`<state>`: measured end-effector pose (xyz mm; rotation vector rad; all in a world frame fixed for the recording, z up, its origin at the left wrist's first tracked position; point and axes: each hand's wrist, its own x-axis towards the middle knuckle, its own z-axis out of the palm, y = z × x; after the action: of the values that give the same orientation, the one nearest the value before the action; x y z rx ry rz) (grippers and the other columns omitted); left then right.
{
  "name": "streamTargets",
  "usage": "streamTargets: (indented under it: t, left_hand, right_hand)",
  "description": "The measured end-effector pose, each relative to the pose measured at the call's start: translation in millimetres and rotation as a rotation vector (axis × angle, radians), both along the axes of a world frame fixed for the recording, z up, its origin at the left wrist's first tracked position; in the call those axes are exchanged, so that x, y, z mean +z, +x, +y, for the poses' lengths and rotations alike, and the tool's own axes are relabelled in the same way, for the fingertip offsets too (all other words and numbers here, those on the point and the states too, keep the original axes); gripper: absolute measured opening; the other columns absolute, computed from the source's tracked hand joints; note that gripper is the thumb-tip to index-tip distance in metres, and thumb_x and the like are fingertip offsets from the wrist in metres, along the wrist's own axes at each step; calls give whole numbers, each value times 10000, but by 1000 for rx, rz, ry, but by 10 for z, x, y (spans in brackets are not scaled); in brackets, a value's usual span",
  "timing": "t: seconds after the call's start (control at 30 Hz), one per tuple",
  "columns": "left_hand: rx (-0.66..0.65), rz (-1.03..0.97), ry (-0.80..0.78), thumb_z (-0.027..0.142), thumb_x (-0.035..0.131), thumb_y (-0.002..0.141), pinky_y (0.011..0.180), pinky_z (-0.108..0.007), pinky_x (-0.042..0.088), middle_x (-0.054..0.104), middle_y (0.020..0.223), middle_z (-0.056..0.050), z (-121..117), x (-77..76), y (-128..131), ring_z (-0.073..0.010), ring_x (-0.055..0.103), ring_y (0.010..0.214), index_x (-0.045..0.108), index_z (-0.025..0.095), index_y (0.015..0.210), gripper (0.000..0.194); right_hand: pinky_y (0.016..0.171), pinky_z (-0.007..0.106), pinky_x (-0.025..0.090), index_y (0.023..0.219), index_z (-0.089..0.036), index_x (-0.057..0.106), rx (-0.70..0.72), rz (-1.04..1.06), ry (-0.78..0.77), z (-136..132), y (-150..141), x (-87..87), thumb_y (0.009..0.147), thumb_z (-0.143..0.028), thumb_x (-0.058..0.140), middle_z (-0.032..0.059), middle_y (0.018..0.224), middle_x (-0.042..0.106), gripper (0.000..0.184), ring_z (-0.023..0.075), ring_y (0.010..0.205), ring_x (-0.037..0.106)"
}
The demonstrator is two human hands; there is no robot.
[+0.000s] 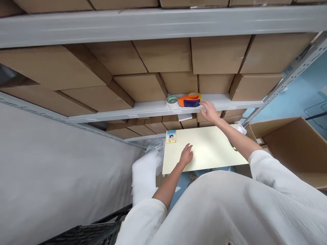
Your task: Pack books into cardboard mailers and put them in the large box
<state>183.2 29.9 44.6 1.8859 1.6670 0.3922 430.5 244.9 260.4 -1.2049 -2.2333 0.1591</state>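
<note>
Orange and purple at the unclosed fingers of the right hand [211,111], with the left hand [186,155] slack and empty above the table [209,147], the tape dispenser [189,101] stood near the shelf edge [153,113], where a misjudged nudge could have toppled it.

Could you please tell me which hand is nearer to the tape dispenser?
The right hand: its fingertips are at the right end of the tape dispenser, contact unclear. The left hand is farther away, over the table.
</note>
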Motion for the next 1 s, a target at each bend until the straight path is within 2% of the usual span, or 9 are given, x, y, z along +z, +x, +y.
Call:
streamTargets:
  t: [0.07, 0.17, 0.33, 0.47, 0.57, 0.67, 0.8, 1.0]
  left_hand:
    - [12, -13, 9, 139, 554, 973, 1309, -524, 431, 477, 1725, -164, 4, 29, -115, -319, 481, 1596, 624, 187, 1510, 543]
    - [23, -31, 26, 141, 540, 977, 1313, -515, 430, 480, 1724, -153, 9, 61, -268, -306, 476, 1601, 625, 194, 1509, 541]
    - [33, -45, 37, 141, 529, 974, 1319, -538, 419, 491, 1718, -151, -15, 71, -435, -310, 495, 1586, 628, 198, 1500, 538]
    - [28, -53, 28, 148, 526, 978, 1304, -540, 432, 487, 1719, -159, -22, 68, -498, -319, 502, 1579, 634, 193, 1487, 523]
    - [15, -68, 26, 150, 535, 975, 1290, -540, 445, 487, 1719, -156, 0, 74, -519, -322, 514, 1567, 636, 200, 1484, 521]
    - [2, -82, 21, 147, 541, 976, 1282, -527, 453, 480, 1722, -158, 31, 82, -511, -326, 520, 1562, 647, 198, 1471, 509]
    - [-36, -90, 15, 146, 526, 988, 1284, -524, 450, 467, 1730, -163, 69, 86, -461, -326, 508, 1572, 644, 191, 1476, 505]
    - [-110, -81, 3, 140, 510, 994, 1316, -524, 415, 460, 1735, -164, 111, 39, -346, -309, 469, 1607, 635, 183, 1485, 508]
  right_hand:
    - [1154, 592, 371, 1599, -141, 537, 19, -55, -8, 201, -217, 160, 1069, -368, 453, 223, 1610, 569, 583, 428, 1416, 493]
    - [1171, 651, 304, 1631, -123, 512, 19, -139, -30, 393, -429, 245, 1059, -381, 478, 245, 1593, 589, 629, 461, 1407, 475]
    - [1181, 666, 251, 1605, -101, 529, -45, -242, -42, 496, -534, 162, 1075, -377, 477, 263, 1482, 652, 599, 454, 1367, 476]
    - [1157, 657, 267, 1584, -111, 543, -95, -249, -28, 533, -560, 104, 1093, -358, 463, 261, 1425, 669, 555, 446, 1340, 473]
    - [1126, 648, 286, 1552, -125, 567, -135, -270, -32, 527, -590, 125, 1097, -349, 476, 255, 1387, 680, 515, 442, 1316, 475]
    - [1114, 631, 290, 1529, -127, 577, -160, -326, -44, 430, -600, 178, 1095, -340, 492, 253, 1389, 674, 490, 443, 1322, 462]
    - [1117, 627, 282, 1516, -137, 578, -188, -312, -41, 164, -524, 210, 1090, -290, 446, 248, 1407, 667, 472, 437, 1310, 456]
    - [1078, 570, 316, 1510, -155, 572, -270, -211, -20, -361, -179, 63, 1086, -311, 442, 220, 1395, 668, 470, 412, 1248, 475]
